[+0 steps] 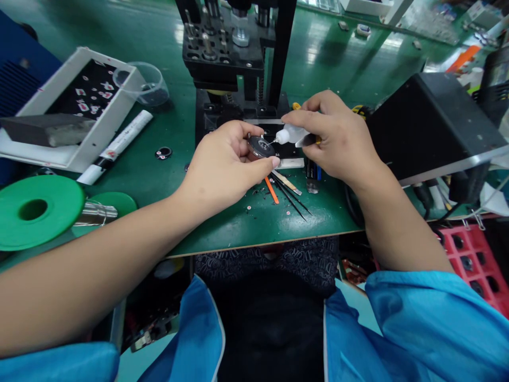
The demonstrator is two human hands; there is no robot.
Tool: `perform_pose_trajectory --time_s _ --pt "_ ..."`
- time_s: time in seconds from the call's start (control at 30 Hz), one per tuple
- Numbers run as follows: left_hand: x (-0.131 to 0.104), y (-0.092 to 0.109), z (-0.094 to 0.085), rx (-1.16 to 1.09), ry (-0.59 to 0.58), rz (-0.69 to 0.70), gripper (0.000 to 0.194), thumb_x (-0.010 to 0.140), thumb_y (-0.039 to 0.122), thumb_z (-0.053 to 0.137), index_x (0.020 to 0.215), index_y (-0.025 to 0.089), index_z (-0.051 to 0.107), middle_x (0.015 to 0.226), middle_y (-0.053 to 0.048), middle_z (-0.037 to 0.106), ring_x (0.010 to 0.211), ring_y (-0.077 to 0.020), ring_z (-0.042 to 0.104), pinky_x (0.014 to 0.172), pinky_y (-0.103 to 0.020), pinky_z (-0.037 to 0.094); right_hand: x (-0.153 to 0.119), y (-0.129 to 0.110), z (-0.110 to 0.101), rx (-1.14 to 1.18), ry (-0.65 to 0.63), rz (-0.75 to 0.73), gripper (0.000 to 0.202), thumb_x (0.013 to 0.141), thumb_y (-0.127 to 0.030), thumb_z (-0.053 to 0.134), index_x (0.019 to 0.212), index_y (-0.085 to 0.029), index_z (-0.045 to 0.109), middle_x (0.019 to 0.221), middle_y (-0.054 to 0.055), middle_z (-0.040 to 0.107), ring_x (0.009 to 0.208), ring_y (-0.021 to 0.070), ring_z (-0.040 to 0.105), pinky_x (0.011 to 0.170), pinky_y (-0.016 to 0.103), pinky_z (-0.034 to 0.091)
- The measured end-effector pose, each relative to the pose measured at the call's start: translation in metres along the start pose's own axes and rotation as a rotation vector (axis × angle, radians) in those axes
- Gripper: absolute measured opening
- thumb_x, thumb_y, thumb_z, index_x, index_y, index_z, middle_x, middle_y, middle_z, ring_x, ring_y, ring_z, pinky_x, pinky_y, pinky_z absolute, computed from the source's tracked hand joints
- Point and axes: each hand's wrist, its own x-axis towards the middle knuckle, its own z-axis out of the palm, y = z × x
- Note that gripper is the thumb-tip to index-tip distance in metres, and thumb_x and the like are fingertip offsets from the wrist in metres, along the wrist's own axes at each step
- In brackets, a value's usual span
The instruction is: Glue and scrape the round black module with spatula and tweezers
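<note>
Bottle (295, 133) sat gripped in the right hand (338, 135), its nozzle (282, 136) near the disc (260, 148) pinched by the left hand (222, 168); keeping these 2 steady probably helped accuracy.

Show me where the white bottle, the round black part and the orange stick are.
White bottle (293, 133): head view, on its body.
Round black part (261, 148): head view, on its visible face.
Orange stick (272, 190): head view, midway along its visible length.
</note>
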Motion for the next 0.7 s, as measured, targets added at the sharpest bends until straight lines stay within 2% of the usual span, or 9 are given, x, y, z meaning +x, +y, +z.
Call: perform_pose_trajectory --time_s 0.37,0.7 --pt "-0.0009 0.0007 0.001 -0.078 -0.016 -0.001 0.049 0.078 0.015 0.1 0.116 0.025 0.071 0.081 0.004 0.074 0.075 -0.0208 0.075 0.067 -0.035 0.058 0.0001 0.0012 -0.0006 0.104 0.006 0.012 0.076 0.095 -0.005 0.07 0.16 -0.04 0.084 0.147 0.008 0.081 0.131 0.0337 0.081 0.102 0.046 0.07" --pt "-0.0031 0.0032 0.0011 -0.095 -0.021 -0.01 0.052 0.077 0.015 0.102 0.117 0.027 0.071 0.083 0.003 0.074 0.078 -0.0233 0.077 0.072 -0.038 0.064 -0.001 -0.0061 -0.004 0.05 -0.005 0.031 0.076 0.094 -0.005 0.07 0.159 -0.042 0.085 0.15 0.007 0.082 0.132 0.0331 0.081 0.102 0.045 0.07"
